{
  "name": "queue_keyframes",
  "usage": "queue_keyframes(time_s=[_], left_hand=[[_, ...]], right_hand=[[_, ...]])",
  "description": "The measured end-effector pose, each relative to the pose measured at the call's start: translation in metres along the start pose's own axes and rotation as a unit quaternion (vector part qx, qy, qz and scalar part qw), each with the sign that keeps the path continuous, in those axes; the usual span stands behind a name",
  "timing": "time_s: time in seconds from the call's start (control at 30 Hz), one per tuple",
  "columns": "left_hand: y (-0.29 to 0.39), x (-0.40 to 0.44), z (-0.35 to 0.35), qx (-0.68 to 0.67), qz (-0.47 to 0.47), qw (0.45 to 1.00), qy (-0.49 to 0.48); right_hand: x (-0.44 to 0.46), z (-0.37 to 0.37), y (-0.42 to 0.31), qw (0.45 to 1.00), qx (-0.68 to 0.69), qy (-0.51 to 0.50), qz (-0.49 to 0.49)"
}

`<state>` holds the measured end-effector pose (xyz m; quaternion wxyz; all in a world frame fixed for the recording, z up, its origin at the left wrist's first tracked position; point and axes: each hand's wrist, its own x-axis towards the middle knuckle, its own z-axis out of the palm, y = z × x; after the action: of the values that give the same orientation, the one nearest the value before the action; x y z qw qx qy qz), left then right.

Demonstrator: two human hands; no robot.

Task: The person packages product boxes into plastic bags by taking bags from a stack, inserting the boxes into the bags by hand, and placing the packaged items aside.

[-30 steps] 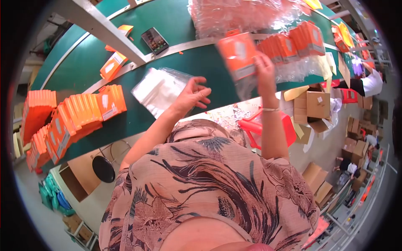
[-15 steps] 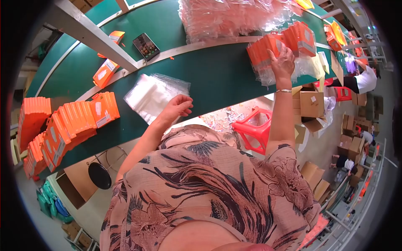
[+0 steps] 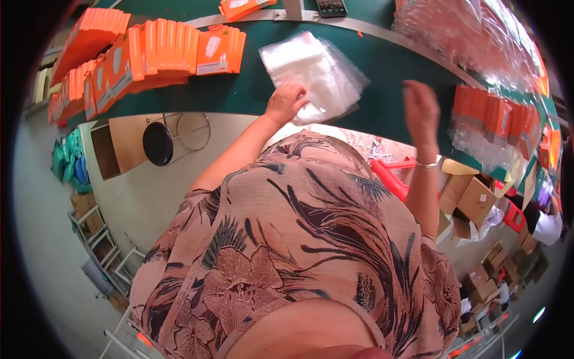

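A fanned stack of clear plastic bags lies on the green table in front of me. My left hand is at the near left edge of the stack, its fingers curled together. Whether a bag is pinched between them, I cannot make out. My right hand is raised over the table between the bags and a row of bagged orange boxes, apart from both. Motion smears its fingers, and no held thing shows there.
Rows of orange boxes stand at the left. A heap of clear-wrapped pink packs lies at the back right. A phone and a metal post are at the far edge. Below are a red stool and cardboard boxes.
My view has turned right, so the table's things appear shifted. My right hand has left the bagged orange boxes and come back toward the middle. My left hand has come down onto the bags' edge.
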<state>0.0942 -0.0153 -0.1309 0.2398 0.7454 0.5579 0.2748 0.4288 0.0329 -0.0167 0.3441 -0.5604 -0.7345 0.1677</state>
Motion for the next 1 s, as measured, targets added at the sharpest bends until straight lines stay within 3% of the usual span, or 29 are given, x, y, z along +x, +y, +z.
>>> queue_keyframes(time_s=[0.13, 0.17, 0.27, 0.3, 0.4, 0.57, 0.7, 0.83, 0.93, 0.97, 1.0], left_hand=[[-0.008, 0.007, 0.005, 0.037, -0.02, 0.999, -0.025], [-0.007, 0.008, 0.003, 0.036, -0.024, 0.999, -0.023], [-0.005, 0.012, -0.009, -0.103, -0.148, 0.983, -0.029], [-0.003, 0.014, -0.013, -0.104, -0.149, 0.983, -0.029], [0.004, 0.015, -0.022, -0.153, -0.192, 0.969, -0.019], [0.014, 0.014, -0.025, -0.172, -0.2, 0.964, 0.012], [0.022, 0.01, -0.037, -0.203, -0.142, 0.967, 0.062], [0.019, 0.011, -0.045, -0.132, -0.051, 0.99, 0.004], [-0.001, 0.011, -0.055, -0.263, -0.227, 0.933, -0.098], [-0.006, 0.01, -0.058, -0.26, -0.23, 0.933, -0.09], [-0.009, 0.008, -0.062, -0.258, -0.25, 0.932, -0.049]], right_hand=[[-0.05, 0.089, -0.027, 0.967, 0.128, -0.184, 0.121], [-0.051, 0.094, -0.036, 0.966, 0.128, -0.189, 0.119], [-0.054, 0.105, -0.06, 0.818, 0.279, -0.294, 0.407], [-0.052, 0.107, -0.068, 0.818, 0.279, -0.296, 0.408], [-0.041, 0.113, -0.087, 0.746, 0.396, -0.297, 0.444], [-0.041, 0.162, -0.079, 0.74, 0.461, -0.243, 0.425], [-0.038, 0.169, -0.08, 0.724, 0.48, -0.224, 0.441], [-0.033, 0.172, -0.092, 0.706, 0.493, -0.255, 0.44], [-0.037, 0.169, -0.088, 0.772, 0.401, -0.221, 0.442], [-0.036, 0.164, -0.083, 0.772, 0.402, -0.228, 0.437], [-0.034, 0.156, -0.075, 0.768, 0.353, -0.312, 0.434]])
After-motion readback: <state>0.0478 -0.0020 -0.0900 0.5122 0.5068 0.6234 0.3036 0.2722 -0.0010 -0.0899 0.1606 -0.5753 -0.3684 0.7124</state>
